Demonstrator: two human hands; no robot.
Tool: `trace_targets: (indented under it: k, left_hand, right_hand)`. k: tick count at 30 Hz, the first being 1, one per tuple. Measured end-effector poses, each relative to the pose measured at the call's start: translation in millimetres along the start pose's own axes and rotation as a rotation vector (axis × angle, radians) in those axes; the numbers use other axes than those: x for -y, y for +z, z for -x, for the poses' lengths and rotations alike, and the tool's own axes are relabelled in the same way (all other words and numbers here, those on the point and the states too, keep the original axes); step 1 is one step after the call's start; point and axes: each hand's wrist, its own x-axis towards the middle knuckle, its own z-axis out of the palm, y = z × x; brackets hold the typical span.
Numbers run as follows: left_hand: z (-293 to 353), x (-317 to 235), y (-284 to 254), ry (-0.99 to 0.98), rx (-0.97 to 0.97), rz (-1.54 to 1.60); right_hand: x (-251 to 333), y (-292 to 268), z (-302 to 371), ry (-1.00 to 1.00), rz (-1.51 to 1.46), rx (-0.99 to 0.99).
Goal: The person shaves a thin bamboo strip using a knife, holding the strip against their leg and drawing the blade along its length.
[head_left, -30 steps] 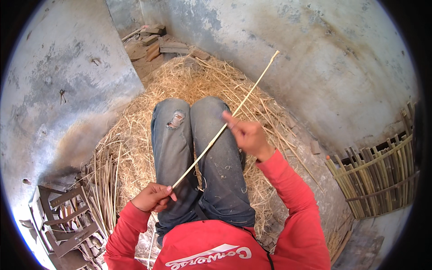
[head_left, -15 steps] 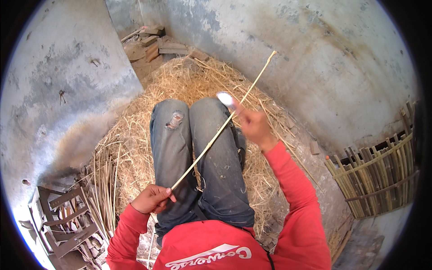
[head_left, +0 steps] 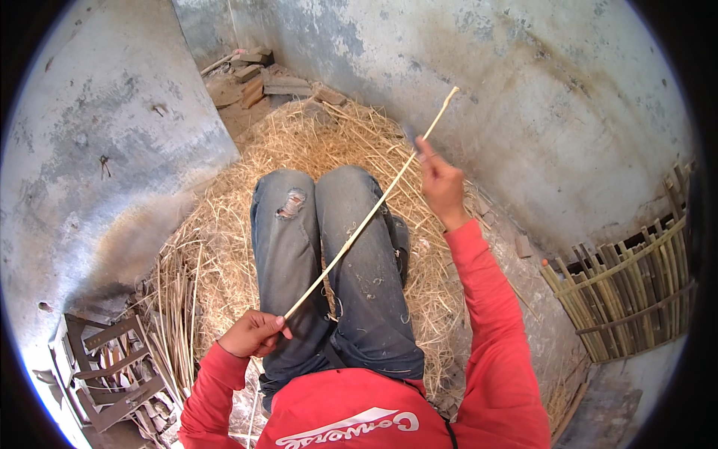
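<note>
A long, thin, pale-yellow stick (head_left: pixel 366 219), like peeled cane or bamboo, slants across my thighs from lower left to upper right. Its near end is pinched in my left hand (head_left: pixel 253 333), thumb on top, beside my left thigh. Farther up the stick, my right hand (head_left: pixel 443 187) is closed on a small knife (head_left: pixel 413 139). Only a blurred, dark bit of the blade shows past the fingers, at the stick; the handle is hidden in the hand. The stick's far tip stands beyond my right hand, a bit knobbly and bent.
Straw-like shavings (head_left: pixel 217 247) cover the floor around my legs. Long strips (head_left: pixel 172 322) lie at the left beside a broken wooden frame (head_left: pixel 112 367). A slatted bamboo basket (head_left: pixel 636 292) stands at the right by the wall. Bricks (head_left: pixel 258 75) are heaped in the far corner.
My right hand has moved up and to the right along the stick, toward its far end. The blade, bright before, now looks dark. My left hand has hardly moved.
</note>
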Motion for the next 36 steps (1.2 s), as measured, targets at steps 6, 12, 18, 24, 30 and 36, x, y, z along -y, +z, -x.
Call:
trace_targets:
  k: [6, 12, 18, 24, 30, 36]
  left_hand:
    - [0.5, 4.0, -6.2, -0.027, 0.044, 0.087]
    - [-2.3, 3.3, -12.7, -0.075, 0.118, 0.167]
    - [-5.4, 4.3, -15.0, -0.133, 0.17, 0.206]
    - [-3.2, 7.0, -20.1, -0.157, 0.169, 0.246]
    - [-3.2, 2.1, -18.3, -0.115, 0.185, 0.197]
    - [-0.3, -4.3, -6.9, -0.115, 0.14, 0.166]
  right_hand:
    - [62.1, 13.3, 55.8, -0.375, -0.061, 0.353]
    - [10.2, 8.8, 6.1, -0.095, -0.004, 0.038]
    - [-1.3, 13.2, 14.5, -0.031, -0.025, 0.071]
    - [51.7, 4.8, 43.3, -0.284, -0.138, 0.317]
    - [-6.7, -1.0, -11.0, 0.044, -0.12, -0.022]
    - [31.2, 8.7, 25.9, -0.11, -0.088, 0.265]
